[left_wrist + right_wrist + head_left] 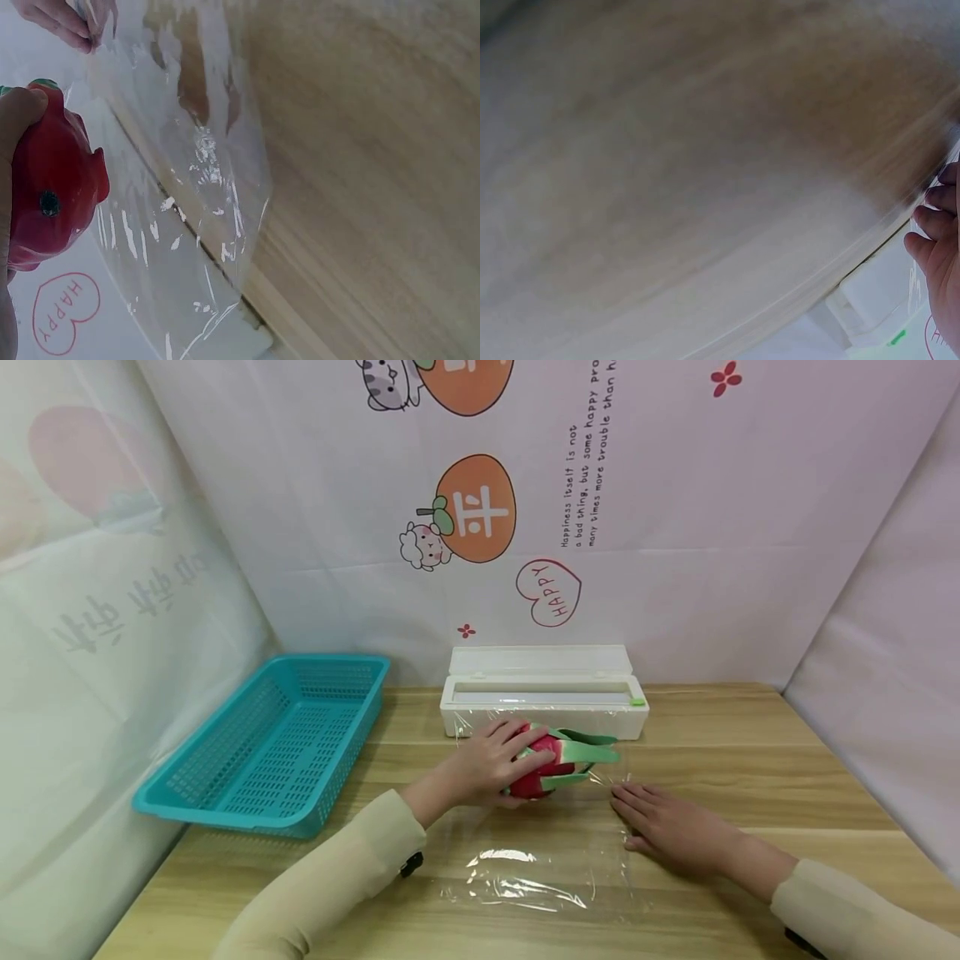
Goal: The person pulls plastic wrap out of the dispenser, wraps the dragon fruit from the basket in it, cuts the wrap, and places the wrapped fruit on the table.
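My left hand grips a red dragon fruit with green leaf tips pointing right, over a sheet of clear plastic wrap. In the left wrist view, the thumb lies across the top of the dragon fruit, and its dark round end spot shows. The wrap spreads on the table in front of a white wrap dispenser, whose lid stands up. Low over the table, my right hand has its fingers extended, fingertips at the right edge of the wrap.
A blue-green plastic basket stands on the left of the wooden table. The dispenser has a small green slider at its right end. White printed cloth hangs behind and at both sides.
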The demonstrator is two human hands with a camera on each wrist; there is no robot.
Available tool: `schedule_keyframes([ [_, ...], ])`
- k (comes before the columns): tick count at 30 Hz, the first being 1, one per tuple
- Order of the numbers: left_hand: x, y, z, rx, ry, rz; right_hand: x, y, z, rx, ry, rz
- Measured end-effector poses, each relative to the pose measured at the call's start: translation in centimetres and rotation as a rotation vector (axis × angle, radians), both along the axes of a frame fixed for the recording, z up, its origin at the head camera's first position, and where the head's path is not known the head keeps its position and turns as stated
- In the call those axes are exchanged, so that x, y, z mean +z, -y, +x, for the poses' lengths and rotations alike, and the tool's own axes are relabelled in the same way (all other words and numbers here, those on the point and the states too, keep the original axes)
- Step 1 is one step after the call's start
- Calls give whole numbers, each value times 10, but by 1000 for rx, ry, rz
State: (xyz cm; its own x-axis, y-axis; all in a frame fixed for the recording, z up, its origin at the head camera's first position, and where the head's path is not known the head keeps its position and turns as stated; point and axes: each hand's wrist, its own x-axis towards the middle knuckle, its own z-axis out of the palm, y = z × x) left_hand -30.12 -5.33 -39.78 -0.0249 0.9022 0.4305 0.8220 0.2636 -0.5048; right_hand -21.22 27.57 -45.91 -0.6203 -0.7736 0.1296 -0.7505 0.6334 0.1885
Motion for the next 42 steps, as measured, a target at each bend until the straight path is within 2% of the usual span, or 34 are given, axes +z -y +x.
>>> schedule_keyframes([
  [4, -5, -3, -2, 9, 33, -39, 1, 1, 1, 1, 0, -2],
  [9, -10, -4, -6, 16, 123, -49, 4, 3, 2, -9, 25, -1],
  [18, -16, -5, -14, 36, 157, -65, 5, 3, 3, -19, 37, 9],
  [27, -18, -6, -17, 62, 179, -119, 1, 2, 1, 12, -13, -6],
  [33, -20, -8, -18, 61, 212, -116, 0, 3, 0, 27, -40, -14],
  [42, -18, -11, -22, 47, 276, -110, 2, 3, 1, 25, -30, -19],
])
